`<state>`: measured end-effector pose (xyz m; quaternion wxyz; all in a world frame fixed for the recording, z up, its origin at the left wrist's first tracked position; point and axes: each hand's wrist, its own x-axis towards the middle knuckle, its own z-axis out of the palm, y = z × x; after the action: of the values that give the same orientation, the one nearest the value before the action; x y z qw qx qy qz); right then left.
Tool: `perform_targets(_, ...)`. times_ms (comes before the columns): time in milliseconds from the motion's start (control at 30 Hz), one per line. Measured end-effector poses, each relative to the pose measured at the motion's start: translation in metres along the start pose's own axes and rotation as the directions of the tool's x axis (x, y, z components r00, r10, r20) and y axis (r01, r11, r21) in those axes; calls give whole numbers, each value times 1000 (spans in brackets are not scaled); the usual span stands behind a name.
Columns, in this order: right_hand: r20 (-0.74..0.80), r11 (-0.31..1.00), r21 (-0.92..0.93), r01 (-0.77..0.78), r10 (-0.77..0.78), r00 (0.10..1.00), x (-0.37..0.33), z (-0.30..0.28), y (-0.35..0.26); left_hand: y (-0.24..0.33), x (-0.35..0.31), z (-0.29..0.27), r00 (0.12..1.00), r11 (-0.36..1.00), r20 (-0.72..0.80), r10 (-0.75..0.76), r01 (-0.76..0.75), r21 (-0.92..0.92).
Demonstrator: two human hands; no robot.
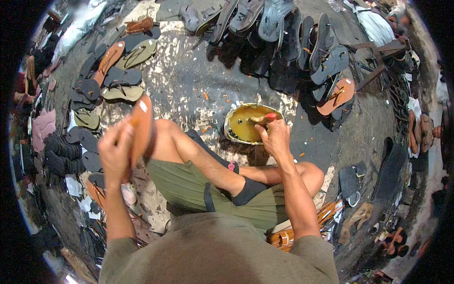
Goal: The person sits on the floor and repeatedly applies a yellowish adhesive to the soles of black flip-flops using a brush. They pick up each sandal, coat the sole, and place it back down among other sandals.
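Observation:
My left hand point(115, 150) is raised on the left beside my knee, its fingers closed round a tan flip-flop point(143, 124). The flip-flop stands nearly on edge, a little blurred, with a small white label near its upper end. In front of my crossed legs sits a bowl point(229, 134) with a pale, crusted rim, holding a murky yellow liquid point(242, 127). My right hand point(276, 136) reaches over the bowl's right side, pinching a brush-like tool point(270, 116) with a red end. The tool's lower end is over or in the liquid; its tip is hard to make out.
Dark sandals point(276, 21) stand in a curved row at the far side. More flip-flops point(109, 59) lie at the left, and another tan flip-flop point(336, 97) at the right. Brown straps point(326, 215) are bundled by my right elbow. A wooden stand point(378, 66) is at far right.

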<state>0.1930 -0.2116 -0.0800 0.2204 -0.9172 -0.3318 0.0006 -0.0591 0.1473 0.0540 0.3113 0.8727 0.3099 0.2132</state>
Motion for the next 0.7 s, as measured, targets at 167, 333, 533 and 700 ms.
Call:
perform_targets(167,-356,927,361,98,40,934,2,-62,-26,21,-77,19,960,913,190,206,-258,317)
perform_targets(333,-145,983,-164,84,-108,984,-43,-89,50,28,-63,39,950,912,271,156,-244,329)
perform_targets(533,-97,428,881,-199,575,812,-29,-150,-54,85,-44,39,922,786,381,69,185,-590)
perform_targets(700,-188,504,862,50,226,956,-28,-77,-153,112,-86,106,786,-198,614,63,613,-765)
